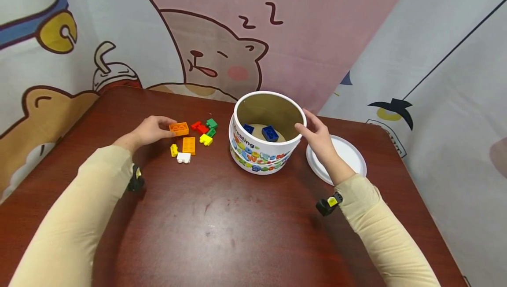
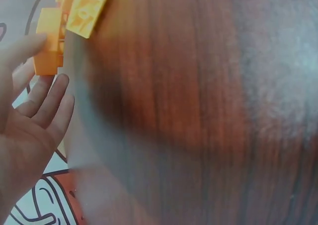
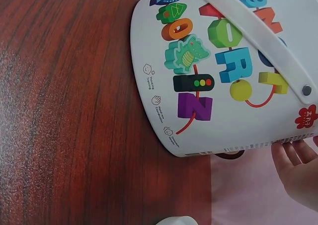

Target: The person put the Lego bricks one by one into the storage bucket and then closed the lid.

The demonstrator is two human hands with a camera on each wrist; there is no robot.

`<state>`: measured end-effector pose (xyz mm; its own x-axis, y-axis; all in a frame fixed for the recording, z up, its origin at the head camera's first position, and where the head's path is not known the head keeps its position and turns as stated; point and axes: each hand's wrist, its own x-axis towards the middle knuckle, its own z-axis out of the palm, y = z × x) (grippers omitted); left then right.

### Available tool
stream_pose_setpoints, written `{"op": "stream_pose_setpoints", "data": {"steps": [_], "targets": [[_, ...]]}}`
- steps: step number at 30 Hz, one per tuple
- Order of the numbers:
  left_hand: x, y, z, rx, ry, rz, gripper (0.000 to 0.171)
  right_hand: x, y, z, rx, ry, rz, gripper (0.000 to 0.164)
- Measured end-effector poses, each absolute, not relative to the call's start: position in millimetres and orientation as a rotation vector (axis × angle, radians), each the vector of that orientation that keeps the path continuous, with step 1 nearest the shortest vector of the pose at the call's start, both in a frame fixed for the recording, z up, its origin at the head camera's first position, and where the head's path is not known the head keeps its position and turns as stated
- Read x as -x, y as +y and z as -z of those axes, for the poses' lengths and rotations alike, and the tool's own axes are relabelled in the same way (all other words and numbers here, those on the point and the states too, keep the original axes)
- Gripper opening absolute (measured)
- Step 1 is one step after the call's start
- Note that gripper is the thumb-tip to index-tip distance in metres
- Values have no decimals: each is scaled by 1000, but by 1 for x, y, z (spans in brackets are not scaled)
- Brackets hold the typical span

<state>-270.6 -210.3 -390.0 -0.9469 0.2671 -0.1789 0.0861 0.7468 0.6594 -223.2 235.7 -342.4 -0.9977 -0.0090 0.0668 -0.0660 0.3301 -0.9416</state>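
My left hand (image 1: 151, 130) pinches an orange toy brick (image 1: 180, 129) between thumb and fingers, at the left of the table. In the left wrist view this brick (image 2: 48, 41) shows its studs toward a yellow brick (image 2: 88, 11). A white bucket (image 1: 259, 157) with colourful printed letters stands upright right of the bricks. Two dark blue bricks (image 1: 270, 134) lie inside it. My right hand (image 1: 318, 135) holds the bucket's right rim, thumb over the edge and fingers outside. Seen from the right wrist, the fingers (image 3: 293, 158) touch the bucket wall.
Near my left hand lie a flat orange brick (image 1: 189, 145), a white brick (image 1: 184, 158), two yellow bricks (image 1: 206, 140), and several red and green ones (image 1: 211, 123). A round white lid (image 1: 350, 157) lies right of the bucket. A printed curtain (image 1: 317, 27) hangs behind the brown table (image 1: 222, 229).
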Motion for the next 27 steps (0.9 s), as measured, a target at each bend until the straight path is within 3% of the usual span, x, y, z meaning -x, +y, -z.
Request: {"op": "stream_pose_setpoints", "data": {"steps": [27], "targets": [[265, -187, 335, -361, 2711, -1185, 46, 223, 236, 342, -58, -2524, -1772, 59]]}}
